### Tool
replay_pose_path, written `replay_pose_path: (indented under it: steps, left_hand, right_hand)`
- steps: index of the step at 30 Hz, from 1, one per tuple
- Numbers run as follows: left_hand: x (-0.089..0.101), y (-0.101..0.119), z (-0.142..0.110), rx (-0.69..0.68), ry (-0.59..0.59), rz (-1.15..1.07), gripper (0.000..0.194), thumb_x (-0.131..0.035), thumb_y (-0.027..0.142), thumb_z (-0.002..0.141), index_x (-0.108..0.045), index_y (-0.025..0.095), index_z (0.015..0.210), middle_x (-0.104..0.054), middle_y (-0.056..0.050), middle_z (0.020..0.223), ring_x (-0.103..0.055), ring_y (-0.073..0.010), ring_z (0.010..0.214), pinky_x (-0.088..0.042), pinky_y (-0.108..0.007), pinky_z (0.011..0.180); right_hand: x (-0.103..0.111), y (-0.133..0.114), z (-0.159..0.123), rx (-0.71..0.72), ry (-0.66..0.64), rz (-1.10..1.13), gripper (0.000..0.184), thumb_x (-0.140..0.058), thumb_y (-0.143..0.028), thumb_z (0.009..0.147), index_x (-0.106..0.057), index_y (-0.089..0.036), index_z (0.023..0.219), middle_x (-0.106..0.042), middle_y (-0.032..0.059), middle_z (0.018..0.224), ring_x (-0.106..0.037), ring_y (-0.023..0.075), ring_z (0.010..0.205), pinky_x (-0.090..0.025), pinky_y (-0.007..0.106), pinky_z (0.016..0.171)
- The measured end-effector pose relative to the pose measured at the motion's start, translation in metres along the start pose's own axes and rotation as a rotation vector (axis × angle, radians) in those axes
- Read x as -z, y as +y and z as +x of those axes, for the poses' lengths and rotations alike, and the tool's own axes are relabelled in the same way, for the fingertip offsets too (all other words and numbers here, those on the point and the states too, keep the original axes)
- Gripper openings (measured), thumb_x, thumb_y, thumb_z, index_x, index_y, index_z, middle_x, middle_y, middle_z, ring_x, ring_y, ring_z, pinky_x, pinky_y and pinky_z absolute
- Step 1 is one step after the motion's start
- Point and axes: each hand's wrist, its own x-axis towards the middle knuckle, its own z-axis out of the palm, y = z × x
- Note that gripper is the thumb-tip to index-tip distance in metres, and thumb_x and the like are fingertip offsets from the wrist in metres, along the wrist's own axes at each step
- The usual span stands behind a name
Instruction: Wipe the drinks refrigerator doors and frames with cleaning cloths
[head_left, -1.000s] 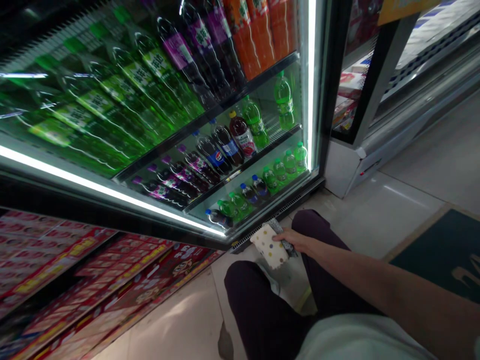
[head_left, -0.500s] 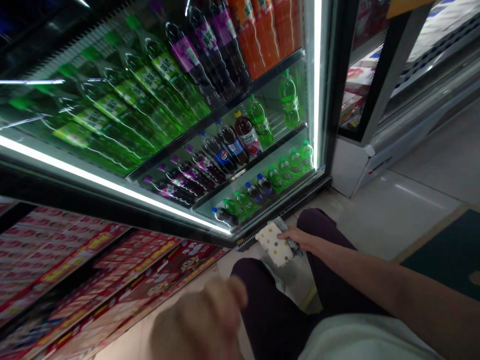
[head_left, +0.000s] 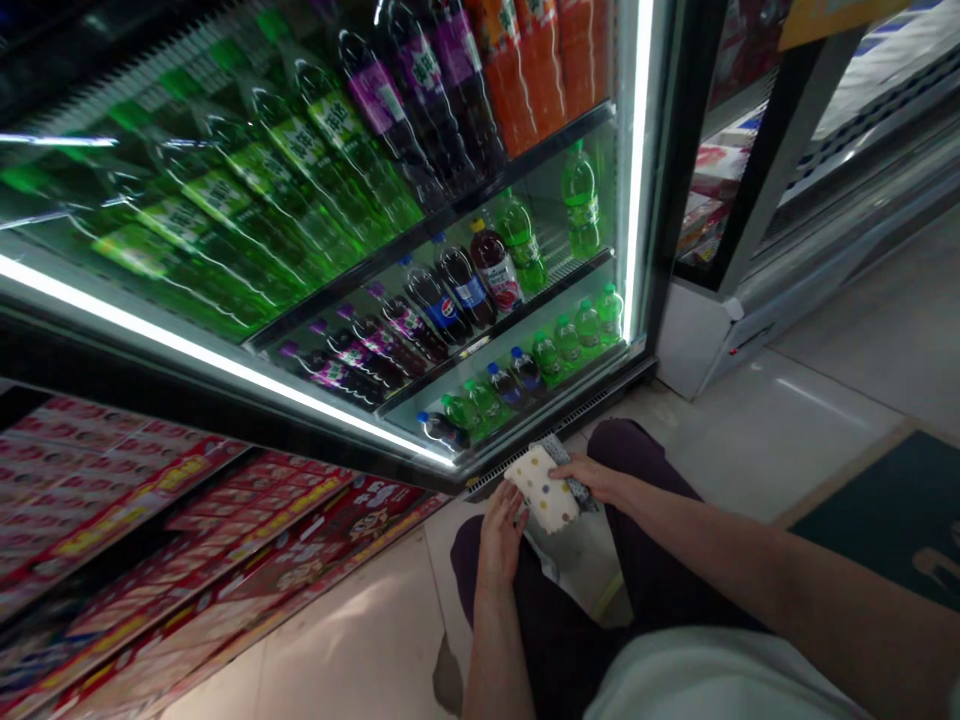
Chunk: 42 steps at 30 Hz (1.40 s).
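Between my knees, low in front of the drinks cooler, is a folded white cloth (head_left: 546,492) with yellow and grey dots. My right hand (head_left: 589,475) grips its right edge, thumb on top. A grey patterned cloth (head_left: 583,497) shows beneath it and past its far edge. My left hand (head_left: 502,525) is at the dotted cloth's left side, fingers extended and a little apart. Whether those fingertips press on the cloth is unclear.
The lit drinks cooler (head_left: 637,180) rises ahead, its shelves holding several green, purple, dark and orange bottles (head_left: 491,265). Shelves of red packages (head_left: 247,540) run along the left. A chest freezer (head_left: 697,335) stands right; a dark green mat (head_left: 885,510) lies on the tiled floor.
My left hand has moved from close to the camera, where it was blurred, forward and down to the cloth's left side. The right hand keeps its grip on the cloth.
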Motion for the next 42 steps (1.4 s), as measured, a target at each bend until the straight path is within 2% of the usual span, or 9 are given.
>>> replay_pose_path:
  steps: [5, 11, 16, 20, 23, 27, 30, 37, 42]
  left_hand:
    - [-0.009, -0.004, 0.005, 0.069, -0.016, 0.111, 0.083, -0.092, 0.051, 0.072, -0.062, 0.03, 0.146, -0.063, -0.01, 0.159, -0.065, -0.0233, 0.127, -0.05, -0.035, 0.096]
    - [-0.009, -0.011, 0.004, 0.076, -0.149, 0.204, 0.068, -0.087, 0.051, 0.078, -0.066, 0.024, 0.137, -0.076, -0.008, 0.13, -0.068, -0.0218, 0.117, -0.05, -0.035, 0.096]
    - [-0.009, -0.016, 0.006, 0.109, -0.09, 0.275, 0.078, -0.086, 0.056, 0.078, -0.057, 0.025, 0.144, -0.075, -0.011, 0.134, -0.072, -0.024, 0.108, -0.052, -0.037, 0.088]
    - [-0.01, -0.019, 0.001, 0.155, -0.178, 0.313, 0.078, -0.082, 0.063, 0.083, -0.055, 0.028, 0.147, -0.071, -0.014, 0.147, -0.073, -0.0275, 0.113, -0.055, -0.039, 0.088]
    - [-0.013, -0.018, -0.005, 0.155, -0.219, 0.309, 0.083, -0.087, 0.062, 0.079, -0.056, 0.024, 0.146, -0.072, -0.017, 0.147, -0.074, -0.0294, 0.114, -0.056, -0.039, 0.088]
    - [-0.018, -0.017, -0.008, 0.117, -0.265, 0.278, 0.083, -0.094, 0.058, 0.072, -0.063, 0.017, 0.137, -0.075, -0.02, 0.14, -0.075, -0.0309, 0.11, -0.057, -0.043, 0.101]
    - [-0.019, -0.017, -0.007, 0.105, -0.285, 0.233, 0.082, -0.097, 0.054, 0.069, -0.066, 0.016, 0.135, -0.076, -0.02, 0.14, -0.076, -0.0294, 0.106, -0.055, -0.047, 0.112]
    - [-0.011, -0.025, 0.002, 0.039, -0.214, 0.224, 0.079, -0.095, 0.053, 0.074, -0.066, 0.014, 0.135, -0.077, -0.02, 0.138, -0.076, -0.0301, 0.11, -0.057, -0.046, 0.11]
    - [-0.009, -0.029, 0.01, -0.004, -0.001, 0.124, 0.088, -0.102, 0.057, 0.062, -0.06, 0.02, 0.129, -0.079, -0.012, 0.122, -0.077, -0.027, 0.104, -0.062, -0.042, 0.099]
  right_hand:
    - [-0.001, 0.0, -0.002, -0.027, 0.032, 0.004, 0.024, -0.076, -0.011, 0.078, -0.077, -0.014, 0.101, -0.084, 0.009, 0.083, -0.08, 0.0218, 0.073, -0.067, 0.029, 0.071]
    - [0.001, -0.001, -0.003, -0.033, 0.012, 0.008, 0.031, -0.076, -0.012, 0.075, -0.077, -0.015, 0.106, -0.084, 0.0081, 0.081, -0.08, 0.0222, 0.072, -0.067, 0.031, 0.071]
    - [0.002, 0.002, 0.0, -0.016, -0.037, 0.014, 0.033, -0.077, -0.014, 0.072, -0.078, -0.015, 0.106, -0.084, 0.007, 0.083, -0.08, 0.0205, 0.074, -0.066, 0.029, 0.073]
    - [0.002, 0.004, 0.0, -0.018, -0.094, -0.003, 0.035, -0.084, -0.019, 0.068, -0.078, -0.015, 0.103, -0.085, 0.007, 0.088, -0.081, 0.0208, 0.076, -0.066, 0.029, 0.074]
    - [0.002, 0.005, -0.002, -0.032, -0.137, -0.04, 0.037, -0.089, -0.018, 0.063, -0.078, -0.016, 0.099, -0.084, 0.0056, 0.087, -0.08, 0.0203, 0.074, -0.065, 0.027, 0.071]
    - [0.0, 0.006, -0.006, -0.045, -0.204, -0.075, 0.04, -0.089, -0.013, 0.059, -0.08, -0.016, 0.098, -0.085, 0.0044, 0.089, -0.079, 0.0196, 0.074, -0.063, 0.026, 0.07]
    - [0.001, 0.008, -0.006, -0.048, -0.241, -0.063, 0.038, -0.089, -0.016, 0.064, -0.081, -0.015, 0.101, -0.085, 0.0061, 0.092, -0.079, 0.0205, 0.078, -0.064, 0.028, 0.074]
    - [0.003, 0.011, 0.0, -0.038, -0.216, 0.013, 0.034, -0.09, -0.027, 0.077, -0.079, -0.017, 0.107, -0.085, 0.007, 0.098, -0.081, 0.0192, 0.082, -0.066, 0.031, 0.083]
    - [0.006, 0.014, 0.007, -0.015, -0.171, 0.042, 0.031, -0.086, -0.027, 0.081, -0.077, -0.016, 0.108, -0.085, 0.0087, 0.098, -0.081, 0.0196, 0.086, -0.066, 0.032, 0.087]
